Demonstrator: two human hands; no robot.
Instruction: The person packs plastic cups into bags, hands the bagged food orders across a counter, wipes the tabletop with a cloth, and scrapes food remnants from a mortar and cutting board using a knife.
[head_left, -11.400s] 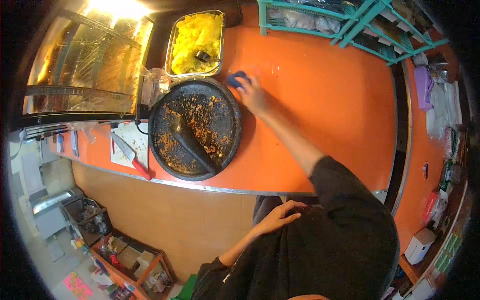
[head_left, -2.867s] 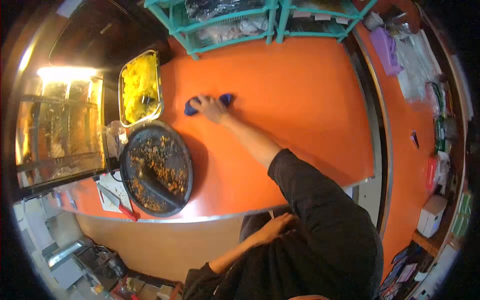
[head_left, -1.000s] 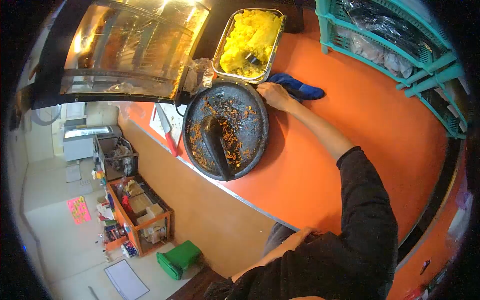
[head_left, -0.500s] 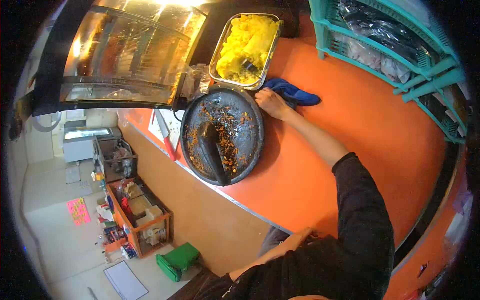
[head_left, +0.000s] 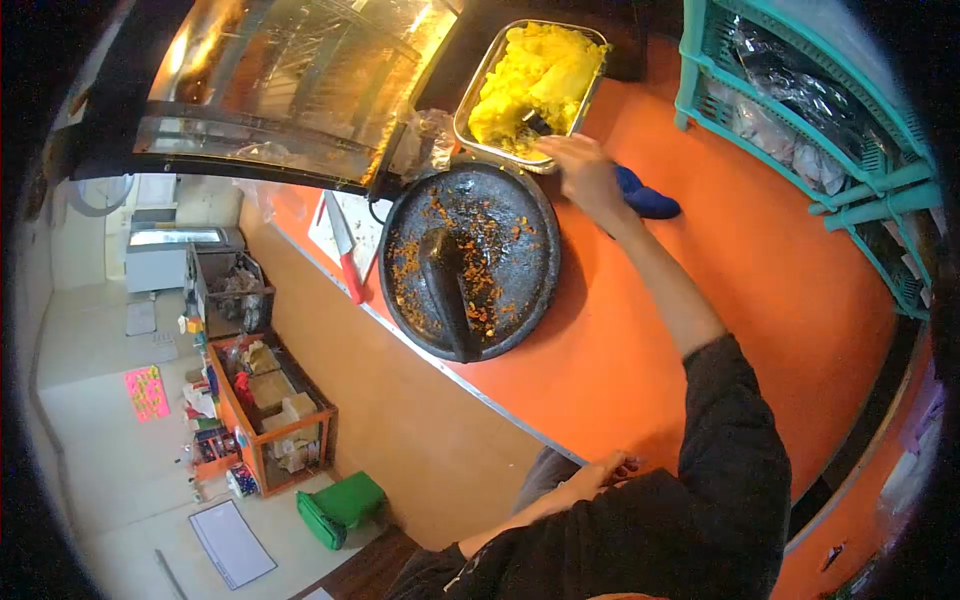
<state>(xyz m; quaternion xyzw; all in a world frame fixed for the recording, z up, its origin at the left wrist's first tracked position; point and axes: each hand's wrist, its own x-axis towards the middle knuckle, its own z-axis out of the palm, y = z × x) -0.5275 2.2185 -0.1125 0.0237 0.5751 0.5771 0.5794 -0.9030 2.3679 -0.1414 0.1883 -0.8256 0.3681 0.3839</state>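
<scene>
My right hand [head_left: 585, 172] is over the near right corner of a metal tray [head_left: 466, 112] of yellow food [head_left: 535, 75], fingers bent together at the rim; anything between them is hidden. A dark-handled utensil [head_left: 537, 123] stands in the food. Behind my right wrist a blue cloth [head_left: 650, 197] lies crumpled on the orange counter [head_left: 640, 310]. Next to the tray sits a round black stone mortar [head_left: 545, 270] with orange-brown bits and a dark pestle [head_left: 447, 290]. My left hand [head_left: 600, 474] is by my body at the counter edge, fingers curled, their contents hidden.
A lit glass case [head_left: 270, 90] stands at the upper left. A red-handled knife [head_left: 345, 250] lies on a white board [head_left: 362, 225] left of the mortar. Teal racks [head_left: 800, 120] hold bags at the upper right. A green bin [head_left: 345, 508] is on the floor.
My right hand wiped the counter with the blue cloth, then came beside the mortar; now it has moved off the cloth, up to the tray's corner. The view has turned left. My left hand stays low.
</scene>
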